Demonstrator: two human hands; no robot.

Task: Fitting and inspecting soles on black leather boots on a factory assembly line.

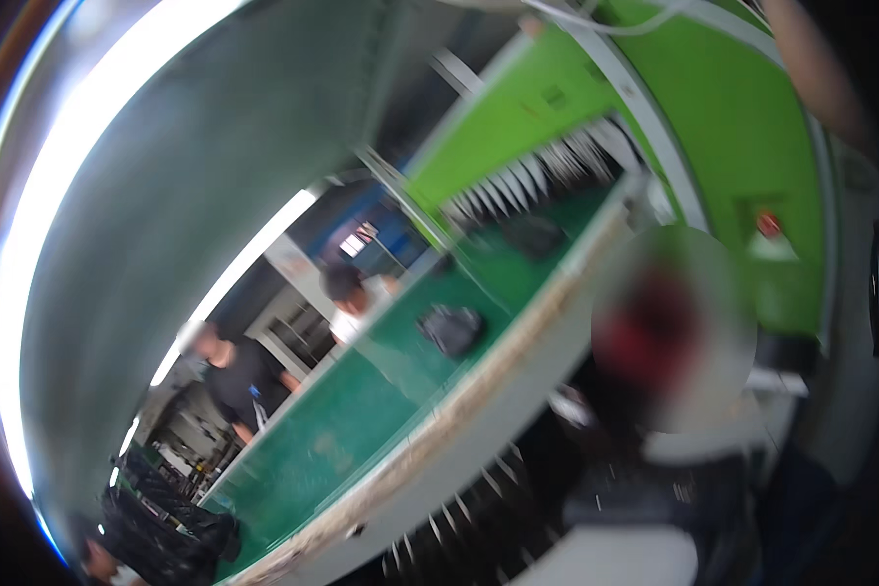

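Neither my left hand nor my right hand shows clearly. A blurred bare arm (pixel 818 73) crosses the upper right rim; whose it is I cannot tell, and no fingers show. The view is strongly tilted and smeared. A dark, crumpled bundle (pixel 451 329) lies on the green conveyor-like surface (pixel 332 444), with another dark piece (pixel 534 235) farther up it. Close by on the right is a pale round blur with a red middle (pixel 652 327), too smeared to name. Beside it, a pale bottle with a red top (pixel 774 244) stands against the green panel.
A worn, light-coloured edge (pixel 430 435) borders the green surface. Beyond it are a person in a dark shirt (pixel 239 381) and a person in white (pixel 350 313). Rows of dark and white pieces (pixel 532 186) line the bright green panel (pixel 527 103). Dark items (pixel 166 523) are heaped at lower left.
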